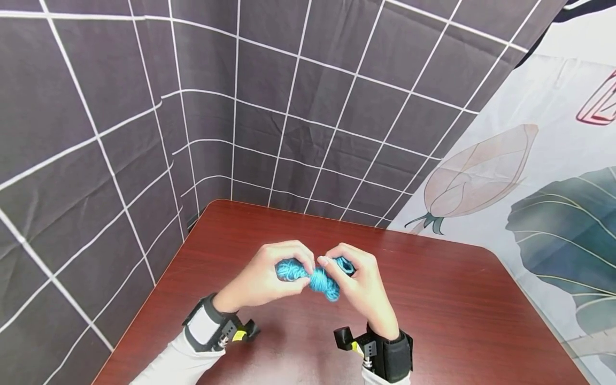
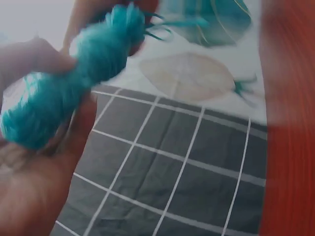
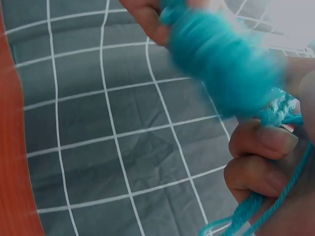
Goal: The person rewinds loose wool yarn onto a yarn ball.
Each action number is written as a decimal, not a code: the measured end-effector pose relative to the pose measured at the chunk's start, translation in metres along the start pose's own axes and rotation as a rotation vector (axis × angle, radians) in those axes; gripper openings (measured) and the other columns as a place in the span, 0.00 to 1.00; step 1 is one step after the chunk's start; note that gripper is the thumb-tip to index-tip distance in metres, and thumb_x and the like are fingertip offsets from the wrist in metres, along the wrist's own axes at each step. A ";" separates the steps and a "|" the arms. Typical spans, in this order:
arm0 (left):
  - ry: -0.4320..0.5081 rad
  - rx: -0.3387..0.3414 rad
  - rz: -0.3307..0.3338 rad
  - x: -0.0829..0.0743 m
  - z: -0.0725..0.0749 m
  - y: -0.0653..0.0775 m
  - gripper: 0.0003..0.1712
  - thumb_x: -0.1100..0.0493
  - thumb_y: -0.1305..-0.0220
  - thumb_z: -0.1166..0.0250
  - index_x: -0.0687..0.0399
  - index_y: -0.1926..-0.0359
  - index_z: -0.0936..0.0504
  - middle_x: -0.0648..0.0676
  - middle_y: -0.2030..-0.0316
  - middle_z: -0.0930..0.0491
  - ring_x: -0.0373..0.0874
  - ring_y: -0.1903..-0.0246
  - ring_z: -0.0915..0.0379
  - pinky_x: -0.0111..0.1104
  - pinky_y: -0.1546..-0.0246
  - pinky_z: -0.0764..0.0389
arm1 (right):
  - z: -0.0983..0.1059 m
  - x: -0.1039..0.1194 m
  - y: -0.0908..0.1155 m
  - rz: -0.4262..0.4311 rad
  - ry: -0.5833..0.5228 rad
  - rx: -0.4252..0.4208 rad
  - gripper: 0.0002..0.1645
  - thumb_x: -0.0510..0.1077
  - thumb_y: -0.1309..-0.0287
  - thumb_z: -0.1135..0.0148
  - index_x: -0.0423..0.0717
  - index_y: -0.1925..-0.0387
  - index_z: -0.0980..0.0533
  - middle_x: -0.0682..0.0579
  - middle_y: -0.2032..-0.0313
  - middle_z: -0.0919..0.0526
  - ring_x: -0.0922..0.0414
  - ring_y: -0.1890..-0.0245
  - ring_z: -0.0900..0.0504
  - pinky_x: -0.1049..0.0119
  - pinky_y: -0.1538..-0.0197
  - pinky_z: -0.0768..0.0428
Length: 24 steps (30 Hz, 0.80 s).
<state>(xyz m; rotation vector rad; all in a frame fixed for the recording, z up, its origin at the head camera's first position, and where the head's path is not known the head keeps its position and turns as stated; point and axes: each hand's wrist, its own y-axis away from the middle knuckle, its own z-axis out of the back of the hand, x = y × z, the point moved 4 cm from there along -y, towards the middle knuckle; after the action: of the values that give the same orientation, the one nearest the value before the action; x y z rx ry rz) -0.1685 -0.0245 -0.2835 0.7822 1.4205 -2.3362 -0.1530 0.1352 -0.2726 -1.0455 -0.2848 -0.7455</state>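
Note:
A bundle of turquoise yarn (image 1: 323, 283) is held over the table between both hands, pinched in at its middle. My left hand (image 1: 270, 274) grips one end, with thumb and fingertips at the narrow waist; in the left wrist view the yarn (image 2: 37, 110) bulges on either side of that waist. On the other side, my right hand (image 1: 362, 279) holds loose turquoise strands (image 3: 248, 211) in its curled fingers, and they trail below it in the right wrist view. The wound part of the yarn (image 3: 221, 64) is blurred there.
Beneath the hands lies a reddish-brown wooden table (image 1: 447, 310). A dark grey cloth with a white grid (image 1: 269, 80) hangs behind and at the left. A pale cloth printed with leaves and a bud (image 1: 481, 171) hangs at the right. Each wrist wears a black strap with a camera.

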 end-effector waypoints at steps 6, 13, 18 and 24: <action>0.281 -0.022 -0.047 0.001 0.003 0.000 0.12 0.78 0.57 0.35 0.64 0.71 0.24 0.60 0.70 0.22 0.49 0.64 0.27 0.35 0.64 0.21 | -0.003 -0.005 0.001 -0.009 -0.115 0.060 0.07 0.30 0.46 0.41 0.42 0.73 0.22 0.52 0.80 0.24 0.61 0.79 0.28 0.68 0.77 0.28; 0.375 -0.295 0.017 0.023 0.010 0.008 0.10 0.79 0.54 0.36 0.69 0.68 0.24 0.62 0.66 0.23 0.55 0.63 0.28 0.28 0.64 0.20 | -0.011 -0.010 0.003 -0.009 -0.163 0.104 0.11 0.24 0.47 0.46 0.40 0.74 0.24 0.50 0.83 0.28 0.61 0.83 0.34 0.69 0.81 0.31; 0.180 -0.427 0.006 0.011 0.015 0.005 0.11 0.80 0.57 0.35 0.71 0.69 0.23 0.64 0.67 0.23 0.52 0.62 0.27 0.27 0.61 0.21 | -0.022 -0.022 0.007 -0.025 -0.108 0.154 0.08 0.35 0.41 0.44 0.46 0.72 0.21 0.54 0.83 0.26 0.63 0.82 0.32 0.71 0.78 0.29; -0.127 -0.429 -0.014 -0.002 0.013 0.000 0.11 0.76 0.59 0.33 0.65 0.72 0.21 0.60 0.68 0.21 0.47 0.64 0.26 0.32 0.65 0.22 | -0.024 -0.025 0.008 -0.006 -0.021 0.150 0.09 0.44 0.40 0.43 0.51 0.74 0.21 0.58 0.77 0.21 0.65 0.76 0.27 0.69 0.72 0.25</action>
<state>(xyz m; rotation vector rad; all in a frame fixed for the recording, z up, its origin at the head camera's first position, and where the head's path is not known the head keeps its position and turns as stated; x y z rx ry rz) -0.1705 -0.0358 -0.2779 0.4933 1.7826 -1.9422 -0.1687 0.1268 -0.3034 -0.9117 -0.3569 -0.7080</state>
